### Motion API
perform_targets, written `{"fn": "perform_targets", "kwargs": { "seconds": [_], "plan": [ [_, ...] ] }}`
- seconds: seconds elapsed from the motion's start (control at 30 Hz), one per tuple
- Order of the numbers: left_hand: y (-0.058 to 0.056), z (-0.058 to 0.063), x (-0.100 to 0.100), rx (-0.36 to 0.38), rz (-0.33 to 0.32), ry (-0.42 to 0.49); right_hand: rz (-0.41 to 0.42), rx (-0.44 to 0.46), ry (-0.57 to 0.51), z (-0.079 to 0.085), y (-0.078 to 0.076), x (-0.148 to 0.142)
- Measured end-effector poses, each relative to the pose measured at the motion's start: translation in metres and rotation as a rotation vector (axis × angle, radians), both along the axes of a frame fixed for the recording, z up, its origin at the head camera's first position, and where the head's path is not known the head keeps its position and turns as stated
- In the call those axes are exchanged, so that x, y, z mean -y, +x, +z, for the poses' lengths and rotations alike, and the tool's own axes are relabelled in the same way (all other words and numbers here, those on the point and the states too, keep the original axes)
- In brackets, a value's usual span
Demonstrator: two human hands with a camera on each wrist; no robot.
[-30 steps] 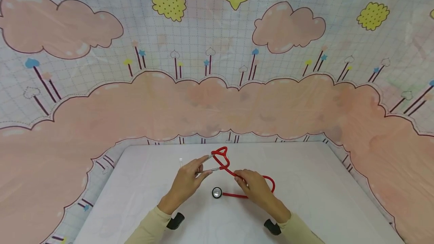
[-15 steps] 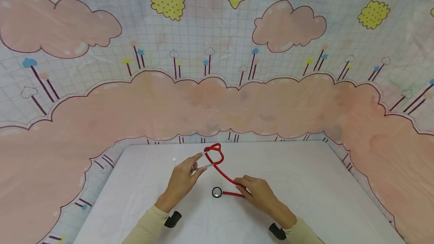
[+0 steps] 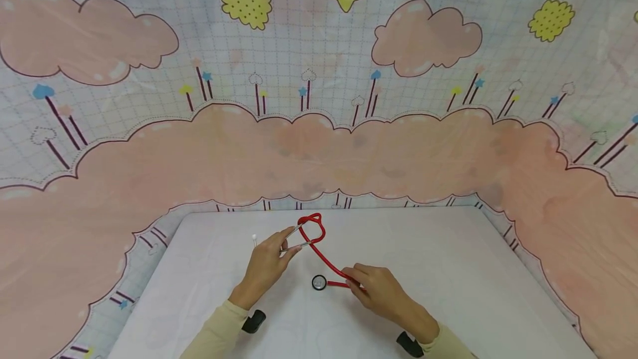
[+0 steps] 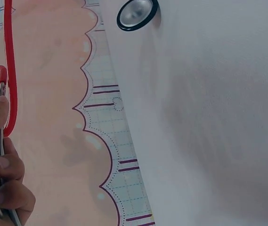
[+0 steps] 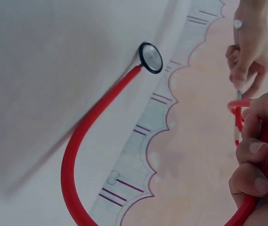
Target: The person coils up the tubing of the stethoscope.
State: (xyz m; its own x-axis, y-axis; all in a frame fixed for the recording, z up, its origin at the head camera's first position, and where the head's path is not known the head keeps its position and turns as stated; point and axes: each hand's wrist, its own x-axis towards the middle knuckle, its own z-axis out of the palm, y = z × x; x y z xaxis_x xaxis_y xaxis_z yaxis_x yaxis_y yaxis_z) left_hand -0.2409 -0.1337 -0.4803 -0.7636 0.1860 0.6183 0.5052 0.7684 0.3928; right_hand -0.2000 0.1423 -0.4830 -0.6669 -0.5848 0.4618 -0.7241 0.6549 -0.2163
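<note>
A red stethoscope [image 3: 326, 262] stretches between the two hands over the white table. The left hand [image 3: 266, 260] holds its silver ear tubes [image 3: 296, 246], fingers and thumb around the metal. One pale ear tip [image 3: 254, 236] sticks out behind that hand. Red tubing loops beyond the fingers at the far side. The right hand [image 3: 381, 291] grips the tubing lower down, with fingers curled round it in the right wrist view. From there the tube bends back in a wide curve [image 5: 68, 165] to the round, black-rimmed chest piece [image 5: 151, 58], which lies between the hands.
The white table [image 3: 473, 281] ends at a far edge close behind the tubing loop. A patterned cloth [image 3: 309, 154] with clouds and stars rises behind and beside it. Black wrist devices [image 3: 254, 322] sit under both forearms.
The left hand has shifted left with the ear tubes. The right hand has moved slightly right and toward the body, so the tubing between them is longer; the chest piece has stayed in place.
</note>
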Motion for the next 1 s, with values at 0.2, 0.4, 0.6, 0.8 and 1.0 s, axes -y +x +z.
{"fn": "perform_targets", "kwargs": {
  "seconds": [0.2, 0.4, 0.6, 0.8, 1.0],
  "plan": [
    [0.001, -0.002, 0.001, 0.018, 0.005, -0.011, 0.018, 0.000, 0.035, 0.009, 0.002, 0.000],
    [0.002, -0.002, 0.000, 0.024, -0.004, -0.027, 0.044, 0.011, 0.046, 0.015, 0.002, -0.003],
    [0.003, -0.003, -0.001, 0.060, -0.010, -0.055, 0.074, -0.026, 0.044, 0.022, 0.002, -0.003],
    [0.005, -0.003, -0.003, 0.098, -0.026, -0.052, 0.089, -0.044, 0.032, 0.030, 0.001, -0.004],
    [0.007, -0.001, -0.005, 0.082, -0.035, -0.060, 0.113, -0.114, 0.012, 0.038, -0.005, -0.006]
  ]
}}
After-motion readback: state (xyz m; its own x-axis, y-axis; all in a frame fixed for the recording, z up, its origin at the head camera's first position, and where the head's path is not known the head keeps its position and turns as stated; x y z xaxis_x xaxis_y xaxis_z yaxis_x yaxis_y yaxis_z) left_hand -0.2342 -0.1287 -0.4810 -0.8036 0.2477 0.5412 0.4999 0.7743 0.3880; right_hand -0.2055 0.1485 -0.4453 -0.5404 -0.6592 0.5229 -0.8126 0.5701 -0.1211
